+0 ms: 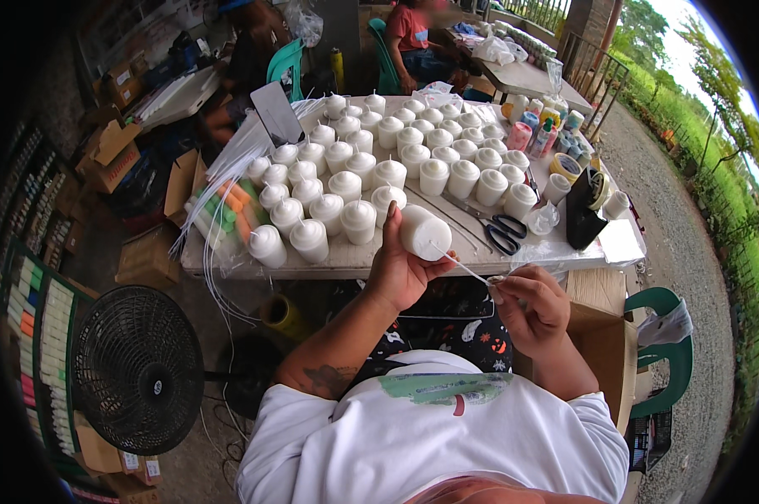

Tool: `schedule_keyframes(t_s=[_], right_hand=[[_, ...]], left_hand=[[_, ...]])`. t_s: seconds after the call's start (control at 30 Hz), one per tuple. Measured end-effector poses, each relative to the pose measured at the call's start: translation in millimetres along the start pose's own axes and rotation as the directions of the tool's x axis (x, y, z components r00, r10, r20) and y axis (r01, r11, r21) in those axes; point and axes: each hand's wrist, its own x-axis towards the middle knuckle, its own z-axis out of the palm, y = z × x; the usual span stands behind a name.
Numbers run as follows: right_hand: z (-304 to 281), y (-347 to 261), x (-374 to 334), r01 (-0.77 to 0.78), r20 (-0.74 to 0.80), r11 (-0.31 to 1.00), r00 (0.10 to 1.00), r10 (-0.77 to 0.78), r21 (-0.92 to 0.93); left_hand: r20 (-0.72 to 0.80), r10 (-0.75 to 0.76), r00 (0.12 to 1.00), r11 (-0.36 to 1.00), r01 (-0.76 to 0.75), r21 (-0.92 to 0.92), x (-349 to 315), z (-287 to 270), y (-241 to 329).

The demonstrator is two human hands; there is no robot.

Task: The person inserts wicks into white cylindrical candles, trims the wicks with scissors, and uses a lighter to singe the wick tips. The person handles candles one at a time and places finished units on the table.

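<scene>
My left hand [403, 267] grips a white pillar candle [426, 232] on its side, just over the table's near edge. A white wick [463, 265] runs out of the candle's end, which faces me. Its free end is pinched between the thumb and fingers of my right hand [531, 304], and the wick looks taut. Rows of white candles [346, 181] stand upright on the table, many with short wicks on top. Black-handled scissors [504, 234] lie right of the candle I hold, beside thin metal rods [455, 220].
Long white wicks [220, 202] hang over the table's [228, 267] left edge. A black fan [136, 370] stands at lower left. Paint bottles [543, 134], a tape roll [566, 165] and a black box [583, 214] sit at right. A cardboard box [598, 336] is by my right arm. People sit beyond.
</scene>
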Motion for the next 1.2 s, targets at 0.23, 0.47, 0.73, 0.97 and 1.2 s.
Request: schedule_keyframes(t_s=[0.23, 0.47, 0.73, 0.97, 1.2], right_hand=[[0, 1, -2, -0.017, -0.003, 0.998, 1.0, 0.017, -0.052], [6, 5, -2, 0.059, 0.054, 0.981, 0.997, -0.05, -0.187], [15, 11, -3, 0.078, 0.086, 0.958, 0.995, -0.056, -0.276], [23, 17, -5, 0.077, 0.076, 0.949, 0.995, -0.056, -0.307], [30, 17, -7, 0.016, 0.012, 0.955, 1.0, -0.013, -0.298]], left_hand=[[-0.052, 0.04, 0.998, 0.998, -0.038, 0.042, -1, 6, 2], [-0.074, 0.134, 0.988, 0.989, -0.129, 0.072, -4, 9, 1], [0.031, 0.241, 0.97, 0.969, -0.242, 0.036, -8, 14, -4], [0.051, 0.323, 0.945, 0.944, -0.326, 0.056, -9, 14, -11], [0.126, 0.44, 0.889, 0.865, -0.458, 0.206, -13, 15, -19]])
